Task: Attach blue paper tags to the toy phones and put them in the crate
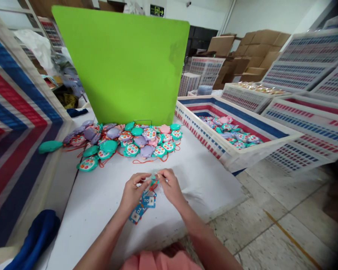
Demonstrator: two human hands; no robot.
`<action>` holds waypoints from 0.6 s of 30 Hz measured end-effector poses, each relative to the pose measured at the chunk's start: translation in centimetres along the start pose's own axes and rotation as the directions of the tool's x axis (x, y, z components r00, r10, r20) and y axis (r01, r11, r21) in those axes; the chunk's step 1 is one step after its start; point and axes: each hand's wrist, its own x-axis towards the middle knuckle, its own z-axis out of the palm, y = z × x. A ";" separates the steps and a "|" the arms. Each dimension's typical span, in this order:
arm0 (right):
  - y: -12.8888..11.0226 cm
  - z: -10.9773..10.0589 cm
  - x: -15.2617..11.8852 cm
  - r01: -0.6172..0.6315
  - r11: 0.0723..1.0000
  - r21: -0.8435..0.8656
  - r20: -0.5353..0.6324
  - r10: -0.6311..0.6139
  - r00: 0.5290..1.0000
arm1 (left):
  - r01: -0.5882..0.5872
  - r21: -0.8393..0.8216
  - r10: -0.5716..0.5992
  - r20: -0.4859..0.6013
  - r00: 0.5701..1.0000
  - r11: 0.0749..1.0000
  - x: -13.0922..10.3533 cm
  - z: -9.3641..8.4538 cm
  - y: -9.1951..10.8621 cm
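Blue printed tags (149, 201) trail down-left at lower centre of the frame, nearer the left hand (133, 190); its fingertips and the right hand's (169, 184), nearly closed, meet around a small teal piece (154, 180), exact grip unclear.

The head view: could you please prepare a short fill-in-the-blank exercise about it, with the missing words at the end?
1. The upright board behind the toys is ____.
2. The cards near the left hand and right hand are mainly ____.
3. In the picture, the basket holding toys is to the table's ____.

Missing words: green; blue; right.
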 end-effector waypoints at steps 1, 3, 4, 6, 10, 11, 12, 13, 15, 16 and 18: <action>0.4 -0.6 0.7 -0.046 0.996 0.081 -0.010 0.047 0.999 | -0.012 0.037 0.012 0.007 1.000 0.999 -0.1 0.0 -0.2; 1.4 -2.4 2.3 -0.137 0.965 0.223 -0.013 0.144 0.990 | -0.010 0.105 0.003 0.068 0.998 0.994 -0.3 0.2 -0.6; 2.0 -3.5 3.3 -0.170 0.950 0.261 -0.014 0.179 0.984 | -0.008 0.136 -0.007 0.115 0.993 0.991 -0.4 0.2 -0.8; 3.3 -6.5 5.5 -0.194 0.946 0.260 -0.051 0.214 0.975 | -0.010 0.181 -0.027 0.199 0.980 0.983 -0.6 0.3 -1.0; 4.7 -14.7 10.3 -0.095 0.995 0.043 -0.379 0.104 0.919 | -0.035 0.250 -0.034 0.266 0.963 0.968 -0.9 0.4 -1.4; 4.7 -16.9 11.3 -0.066 0.998 -0.002 -0.465 0.058 0.884 | -0.042 0.272 -0.035 0.274 0.961 0.961 -0.9 0.4 -1.5; 4.6 -18.9 12.2 -0.017 0.992 -0.125 -0.597 -0.062 0.800 | -0.050 0.295 -0.037 0.282 0.959 0.954 -0.8 0.5 -1.6; 4.5 -20.7 12.9 -0.003 0.972 -0.234 -0.682 -0.163 0.713 | -0.055 0.315 -0.041 0.289 0.957 0.947 -0.8 0.5 -1.7; 4.1 -22.9 13.3 -0.010 0.917 -0.399 -0.747 -0.319 0.584 | -0.062 0.350 -0.051 0.304 0.951 0.935 -0.8 0.7 -1.8; 4.1 -23.1 13.1 -0.021 0.889 -0.458 -0.744 -0.370 0.557 | -0.065 0.368 -0.059 0.315 0.947 0.927 -0.8 0.8 -1.9; 4.2 -21.8 11.6 -0.037 0.851 -0.523 -0.700 -0.404 0.589 | -0.074 0.414 -0.077 0.335 0.939 0.907 -0.8 1.1 -2.1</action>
